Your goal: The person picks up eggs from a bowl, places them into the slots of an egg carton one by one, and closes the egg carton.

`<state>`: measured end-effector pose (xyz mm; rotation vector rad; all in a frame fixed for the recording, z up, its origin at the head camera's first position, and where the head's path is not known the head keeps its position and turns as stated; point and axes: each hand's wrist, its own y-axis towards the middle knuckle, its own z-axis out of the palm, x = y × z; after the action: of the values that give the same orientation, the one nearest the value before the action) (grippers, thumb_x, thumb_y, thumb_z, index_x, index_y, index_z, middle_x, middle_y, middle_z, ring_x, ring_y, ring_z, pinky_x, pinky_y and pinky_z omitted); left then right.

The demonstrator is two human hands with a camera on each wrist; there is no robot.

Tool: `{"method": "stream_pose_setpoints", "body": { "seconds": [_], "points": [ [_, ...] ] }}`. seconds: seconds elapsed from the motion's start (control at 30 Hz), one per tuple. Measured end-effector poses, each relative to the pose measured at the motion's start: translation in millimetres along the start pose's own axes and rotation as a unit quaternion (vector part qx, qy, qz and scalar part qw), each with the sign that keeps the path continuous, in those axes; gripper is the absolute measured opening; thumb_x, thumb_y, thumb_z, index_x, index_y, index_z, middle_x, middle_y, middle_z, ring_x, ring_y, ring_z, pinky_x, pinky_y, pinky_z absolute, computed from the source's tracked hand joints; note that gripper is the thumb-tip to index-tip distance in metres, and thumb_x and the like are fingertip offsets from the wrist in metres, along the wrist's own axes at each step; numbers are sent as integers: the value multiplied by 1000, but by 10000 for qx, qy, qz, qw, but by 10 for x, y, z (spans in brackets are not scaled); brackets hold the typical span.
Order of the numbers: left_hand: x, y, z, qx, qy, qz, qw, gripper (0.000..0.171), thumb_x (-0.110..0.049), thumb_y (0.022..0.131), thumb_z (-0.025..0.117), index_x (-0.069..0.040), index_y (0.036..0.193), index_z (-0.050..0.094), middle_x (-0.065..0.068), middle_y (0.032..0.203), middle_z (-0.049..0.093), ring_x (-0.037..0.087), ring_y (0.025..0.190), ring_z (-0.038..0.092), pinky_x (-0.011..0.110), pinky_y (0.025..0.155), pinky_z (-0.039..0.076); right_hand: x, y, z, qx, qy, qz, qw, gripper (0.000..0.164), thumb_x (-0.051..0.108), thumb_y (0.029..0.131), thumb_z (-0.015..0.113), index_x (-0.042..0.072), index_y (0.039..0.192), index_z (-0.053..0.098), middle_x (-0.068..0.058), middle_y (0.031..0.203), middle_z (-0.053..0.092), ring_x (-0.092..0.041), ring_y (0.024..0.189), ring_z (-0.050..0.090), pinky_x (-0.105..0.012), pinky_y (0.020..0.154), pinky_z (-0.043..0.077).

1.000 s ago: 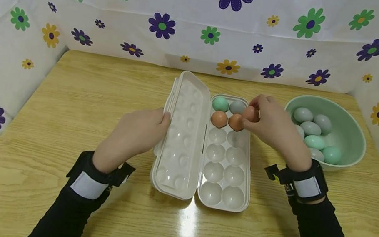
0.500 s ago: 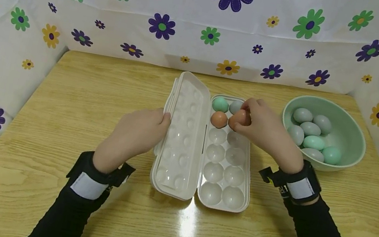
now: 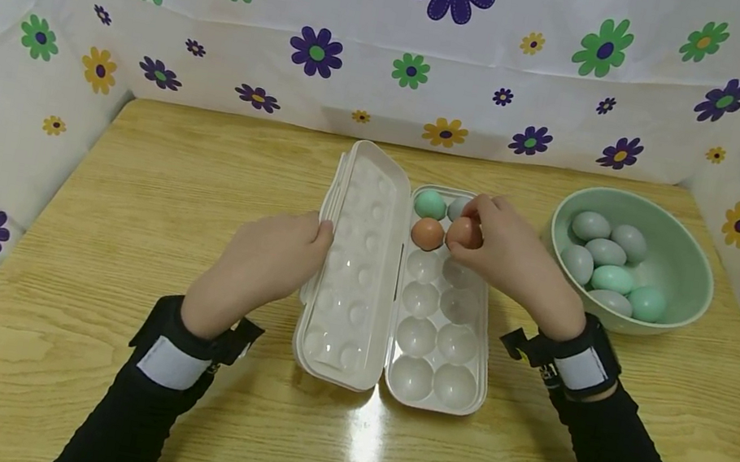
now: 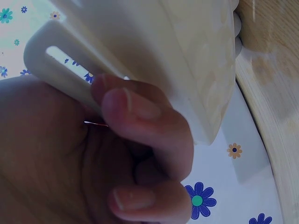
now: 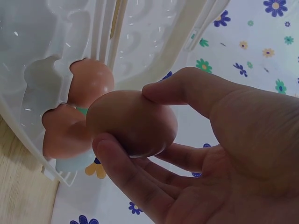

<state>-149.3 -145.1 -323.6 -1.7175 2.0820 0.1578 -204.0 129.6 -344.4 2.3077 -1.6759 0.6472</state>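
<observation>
My left hand [image 3: 264,262] grips the outer edge of the raised lid [image 3: 357,278] of a white plastic egg carton [image 3: 484,367]. In the left wrist view its fingers [image 4: 149,121] curl at the lid's slotted clasp [image 4: 60,58]. Between thumb and fingertips, my right hand [image 3: 520,262] pinches a brown egg [image 5: 133,122] over the right column of the second row. Below the held egg, a second brown egg [image 5: 67,133] sits in its cup, hidden in the head view. Beside it rests another brown egg [image 3: 427,234]. Behind them are a green egg [image 3: 430,204] and a partly covered grey egg [image 3: 457,208].
A pale green bowl [image 3: 684,278] with several grey and green eggs, including a grey egg [image 3: 591,225], stands right of the carton. The nearer carton cups [image 3: 418,336] hold no eggs. Flowered cloth [image 3: 245,11] rises behind the wooden table [image 3: 202,168].
My right hand has moved left with the brown egg, from the carton's right edge to over the second row. My left hand and the lid have stayed in place.
</observation>
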Motion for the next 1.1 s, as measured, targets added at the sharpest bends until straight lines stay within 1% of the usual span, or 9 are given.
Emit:
{"method": "stream_pose_setpoints", "body": {
  "seconds": [0.2, 0.5, 0.77, 1.1],
  "points": [
    [-1, -10, -2, 7, 6, -9, 10000, 42, -32, 107, 23, -10, 96, 58, 5, 69, 53, 20, 62, 54, 32, 52, 39, 21, -4, 14, 41, 88, -48, 9999, 44, 22, 91, 64, -2, 125, 51, -18, 116, 54, -31, 100, 53, -45, 87, 48],
    [-1, -19, 5, -7, -69, 1, 10000, 42, -32, 107, 24, -10, 97, 58, 5, 68, 55, 19, 61, 54, 31, 52, 38, 38, 12, 33, 184, 191, -35, 9996, 44, 22, 92, 65, -1, 127, 51, -18, 119, 53, -31, 101, 52, -45, 86, 47],
    [-1, -5, 0, -30, 28, 31, 10000, 42, -32, 107, 23, -10, 95, 58, 5, 69, 54, 20, 62, 55, 32, 53, 39, 57, 47, 72, 62, 229, -253, 9994, 43, 18, 87, 69, -1, 123, 54, -17, 110, 55, -31, 96, 52, -41, 80, 47],
    [-4, 0, -7, -28, 85, 17, 10000, 44, -32, 107, 23, -9, 93, 57, 6, 69, 54, 21, 63, 56, 32, 53, 40, 70, 77, 138, 150, 191, -276, 9993, 40, 22, 90, 66, 0, 122, 55, -14, 108, 54, -29, 94, 52, -38, 78, 45]
  ]
}}
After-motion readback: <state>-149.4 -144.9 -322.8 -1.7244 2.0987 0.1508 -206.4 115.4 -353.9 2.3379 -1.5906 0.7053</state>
